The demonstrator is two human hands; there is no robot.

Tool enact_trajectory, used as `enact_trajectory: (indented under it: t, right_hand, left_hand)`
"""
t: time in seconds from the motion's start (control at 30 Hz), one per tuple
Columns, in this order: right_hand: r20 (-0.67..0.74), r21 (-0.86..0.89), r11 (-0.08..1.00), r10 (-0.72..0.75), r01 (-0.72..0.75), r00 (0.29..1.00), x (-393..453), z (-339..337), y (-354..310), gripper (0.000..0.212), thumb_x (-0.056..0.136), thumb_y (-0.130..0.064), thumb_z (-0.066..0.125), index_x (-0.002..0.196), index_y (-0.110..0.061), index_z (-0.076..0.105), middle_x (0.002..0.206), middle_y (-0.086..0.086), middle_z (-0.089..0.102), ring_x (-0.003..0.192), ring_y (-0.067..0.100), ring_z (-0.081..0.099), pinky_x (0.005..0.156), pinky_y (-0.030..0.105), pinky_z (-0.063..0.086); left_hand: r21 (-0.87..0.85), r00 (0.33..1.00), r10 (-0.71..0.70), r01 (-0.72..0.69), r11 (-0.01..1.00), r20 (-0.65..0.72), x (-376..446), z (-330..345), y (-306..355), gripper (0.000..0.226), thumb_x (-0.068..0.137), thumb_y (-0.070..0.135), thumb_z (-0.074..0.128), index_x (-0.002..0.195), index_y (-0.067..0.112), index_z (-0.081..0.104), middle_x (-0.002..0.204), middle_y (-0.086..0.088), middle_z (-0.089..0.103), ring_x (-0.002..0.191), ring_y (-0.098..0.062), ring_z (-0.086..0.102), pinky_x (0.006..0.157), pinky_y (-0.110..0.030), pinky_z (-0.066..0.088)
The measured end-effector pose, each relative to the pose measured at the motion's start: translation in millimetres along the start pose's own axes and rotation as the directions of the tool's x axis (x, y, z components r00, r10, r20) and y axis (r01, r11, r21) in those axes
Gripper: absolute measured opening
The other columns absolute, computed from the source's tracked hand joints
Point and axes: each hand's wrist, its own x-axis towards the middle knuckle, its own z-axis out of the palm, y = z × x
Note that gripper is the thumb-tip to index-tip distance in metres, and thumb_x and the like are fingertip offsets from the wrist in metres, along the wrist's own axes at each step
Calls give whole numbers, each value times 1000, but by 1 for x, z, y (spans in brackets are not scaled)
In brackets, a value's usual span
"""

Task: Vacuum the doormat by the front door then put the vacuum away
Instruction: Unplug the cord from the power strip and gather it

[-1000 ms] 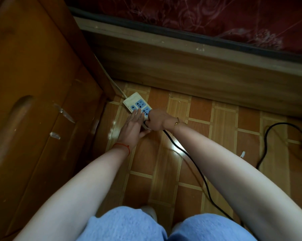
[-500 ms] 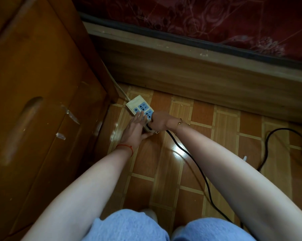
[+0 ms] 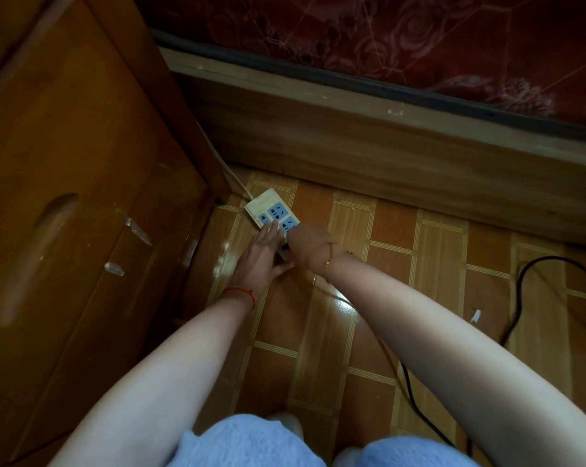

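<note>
A cream power strip [image 3: 264, 203] with blue sockets lies on the tiled floor beside the cabinet corner. My left hand [image 3: 260, 257] lies flat on the strip's near end, fingers straight. My right hand [image 3: 307, 247] is curled round the black plug at the strip; the plug itself is mostly hidden under the fingers. The black vacuum cord [image 3: 416, 409] runs from that hand back under my right forearm and loops on the floor at the right [image 3: 520, 291]. Neither the vacuum nor the doormat is in view.
A brown wooden cabinet [image 3: 76, 197] fills the left side. A wooden bed frame [image 3: 386, 156] with a dark red patterned cover [image 3: 402, 38] crosses the top. A small white scrap [image 3: 475, 315] lies on the floor at the right. My knees in light blue cloth [image 3: 251, 443] are at the bottom.
Both hands stay at the power strip. The view has shifted slightly, so the strip and hands sit a little lower in the picture.
</note>
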Motion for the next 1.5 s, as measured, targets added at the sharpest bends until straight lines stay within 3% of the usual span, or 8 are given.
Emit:
enact_trajectory:
  t: [0.2, 0.37, 0.53, 0.7, 0.83, 1.0, 1.2, 1.5]
  right_hand:
    - [-59, -107, 990, -99, 93, 993, 5, 5, -4, 28, 96, -21, 54, 121, -8, 57, 114, 6, 63, 101, 21, 63, 68, 27, 42]
    - [-23, -20, 990, -137, 136, 990, 2, -9, 4, 29, 93, -28, 57, 113, -7, 60, 97, 5, 57, 79, 18, 51, 48, 22, 32]
    - [51, 6, 996, -89, 89, 995, 3, -18, 6, 11, 94, -20, 51, 93, -10, 57, 79, 4, 51, 61, 14, 46, 46, 22, 30]
    - [124, 44, 998, -60, 55, 990, 7, -21, 5, 29, 94, -20, 50, 66, -13, 45, 75, 5, 53, 56, 11, 44, 47, 22, 34]
    - [168, 219, 974, -97, 59, 981, -1, -43, 8, 24, 97, -23, 46, 79, -10, 56, 75, 4, 54, 62, 14, 46, 51, 23, 33]
    - [99, 163, 987, -12, -4, 995, -18, -46, 52, 28, 99, -30, 49, 82, -8, 59, 75, 2, 53, 78, 20, 52, 49, 24, 34]
    - [-8, 325, 946, 9, -6, 1000, -33, -35, 61, 43, 101, -40, 43, 89, -4, 64, 70, 3, 54, 65, 17, 50, 51, 28, 32]
    - [-126, 428, 902, 4, 51, 992, -61, -45, 61, 35, 99, -35, 49, 76, -8, 54, 67, 2, 49, 60, 17, 45, 52, 29, 31]
  left_hand:
    - [-51, 1000, -14, 13, 999, -23, -1, 0, -1, 78, 89, 32, 67, 153, 14, 25, 163, -1, 12, 150, -14, 4, 115, -40, 30]
    - [-54, 999, 24, -26, 998, -29, 3, 3, -9, 72, 88, 34, 68, 150, 19, 36, 162, 1, 15, 150, -12, 3, 118, -40, 26]
    - [-109, 999, 22, -26, 994, -36, 4, 4, -12, 76, 86, 33, 71, 151, 18, 34, 161, 1, 19, 150, -12, 3, 120, -37, 21]
    - [-132, 999, 16, -22, 991, -42, 3, 3, -10, 75, 84, 29, 74, 149, 16, 38, 161, 0, 21, 150, -12, 6, 120, -38, 23]
    - [-96, 997, -17, 10, 995, -76, 5, 0, -8, 78, 84, 24, 75, 150, 15, 35, 160, -1, 21, 149, -14, 9, 119, -37, 24]
    - [-161, 998, 23, -32, 987, -59, 6, 0, -11, 78, 82, 22, 76, 146, 2, 36, 158, -12, 23, 149, -23, 14, 122, -44, 14]
    - [-128, 997, 9, -19, 992, -78, 5, -2, -4, 77, 84, 21, 74, 147, 2, 34, 159, -12, 21, 149, -24, 12, 120, -32, 7]
    - [-104, 975, 194, -205, 973, -108, -13, -16, 39, 57, 92, 30, 65, 140, 5, 47, 146, -13, 46, 137, -25, 39, 112, -23, 20]
